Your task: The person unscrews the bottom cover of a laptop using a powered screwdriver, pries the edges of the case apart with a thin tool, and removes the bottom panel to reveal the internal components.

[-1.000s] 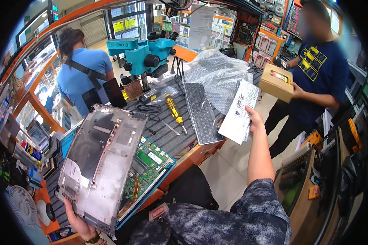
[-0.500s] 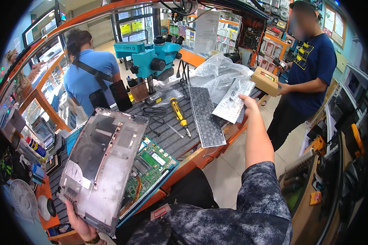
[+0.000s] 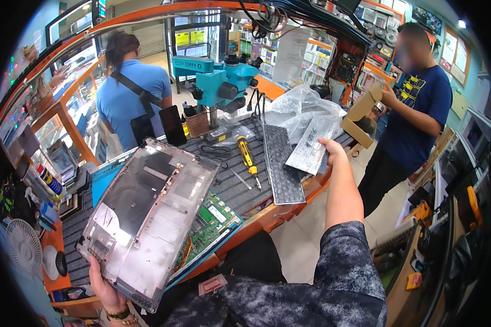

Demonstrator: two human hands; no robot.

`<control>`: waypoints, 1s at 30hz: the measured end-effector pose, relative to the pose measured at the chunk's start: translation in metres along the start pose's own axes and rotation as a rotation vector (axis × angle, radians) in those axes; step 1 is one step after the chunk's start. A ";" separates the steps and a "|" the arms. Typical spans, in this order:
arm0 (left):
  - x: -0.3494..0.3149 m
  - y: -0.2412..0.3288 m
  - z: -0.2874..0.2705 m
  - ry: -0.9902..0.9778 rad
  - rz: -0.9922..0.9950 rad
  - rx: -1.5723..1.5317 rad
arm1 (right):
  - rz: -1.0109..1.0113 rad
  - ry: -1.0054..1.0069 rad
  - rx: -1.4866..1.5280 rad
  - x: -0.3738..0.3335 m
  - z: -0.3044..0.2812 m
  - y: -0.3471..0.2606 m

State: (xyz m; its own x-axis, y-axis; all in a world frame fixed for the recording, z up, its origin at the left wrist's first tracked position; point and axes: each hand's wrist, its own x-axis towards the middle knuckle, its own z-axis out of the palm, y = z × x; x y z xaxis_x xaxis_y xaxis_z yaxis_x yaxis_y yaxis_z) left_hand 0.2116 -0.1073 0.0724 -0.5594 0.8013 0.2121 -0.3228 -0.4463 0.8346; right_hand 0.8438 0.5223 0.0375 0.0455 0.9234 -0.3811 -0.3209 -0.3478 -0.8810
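My left hand [image 3: 105, 289] grips the lower corner of a laptop bottom cover [image 3: 155, 229], its inner side facing up. Tilted, the cover hides much of an opened laptop base [image 3: 219, 213] whose green circuit board shows along the right. My right hand [image 3: 334, 151] is closed on the edge of a flat bubble-wrapped packet [image 3: 312, 150] with dark marks on it. This packet overlaps the right side of a black laptop keyboard [image 3: 281, 163] lying on the bench. Left of the keyboard are a yellow screwdriver [image 3: 247, 158] and a thin metal tool [image 3: 241, 179].
A teal microscope [image 3: 232, 87] stands at the back, beside loose bubble wrap [image 3: 297, 103]. At the right, a person [image 3: 420, 103] holds a cardboard box [image 3: 360, 117]. Another person [image 3: 133, 90] sits beyond the bench. A small fan [image 3: 23, 248] is at left.
The laptop cover has shifted right over the base, hiding more of the circuit board. The other person's cardboard box has been tipped up. My right hand keeps hold of the packet.
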 end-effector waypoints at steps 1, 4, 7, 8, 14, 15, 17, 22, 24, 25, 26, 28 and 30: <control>-0.002 0.001 0.005 0.011 0.008 0.001 | -0.007 0.019 -0.001 0.002 0.008 0.005; -0.004 0.001 0.019 0.155 0.030 0.009 | -0.090 0.042 0.019 0.014 0.015 0.001; -0.004 0.001 0.017 0.156 0.027 0.027 | -0.229 -0.029 0.125 0.026 0.013 -0.017; -0.006 0.002 0.017 0.168 0.023 0.032 | -0.260 -0.046 0.158 0.025 0.018 -0.026; -0.001 -0.011 -0.010 0.054 -0.013 0.016 | -0.515 -0.153 0.311 0.005 0.025 -0.085; 0.001 -0.013 -0.009 0.044 -0.021 0.005 | -0.527 -0.174 0.348 0.000 0.023 -0.091; 0.003 -0.017 -0.012 0.035 -0.018 0.011 | -0.512 -0.157 0.349 -0.010 0.026 -0.096; 0.005 -0.018 0.003 0.015 -0.026 0.022 | -0.570 -0.332 0.400 -0.034 0.050 -0.106; 0.007 -0.020 0.005 -0.014 -0.021 0.049 | -0.590 -0.361 0.386 -0.041 0.058 -0.118; 0.007 -0.020 0.007 -0.014 -0.025 0.050 | -0.609 -0.396 0.371 -0.045 0.064 -0.123; 0.007 -0.019 0.009 -0.011 -0.029 0.064 | -0.627 -0.421 0.369 -0.051 0.072 -0.127; 0.009 -0.020 0.015 -0.009 -0.039 0.075 | -0.667 -0.473 0.331 -0.065 0.083 -0.140; 0.007 -0.023 0.025 0.056 -0.038 0.091 | -0.719 -0.555 0.253 -0.082 0.104 -0.145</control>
State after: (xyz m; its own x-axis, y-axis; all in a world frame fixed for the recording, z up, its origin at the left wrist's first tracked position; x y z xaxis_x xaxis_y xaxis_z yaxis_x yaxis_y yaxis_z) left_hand 0.2342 -0.0814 0.0670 -0.5904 0.7926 0.1526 -0.2755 -0.3756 0.8849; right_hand 0.7879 0.5140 0.2254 -0.1238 0.8710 0.4754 -0.5895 0.3208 -0.7414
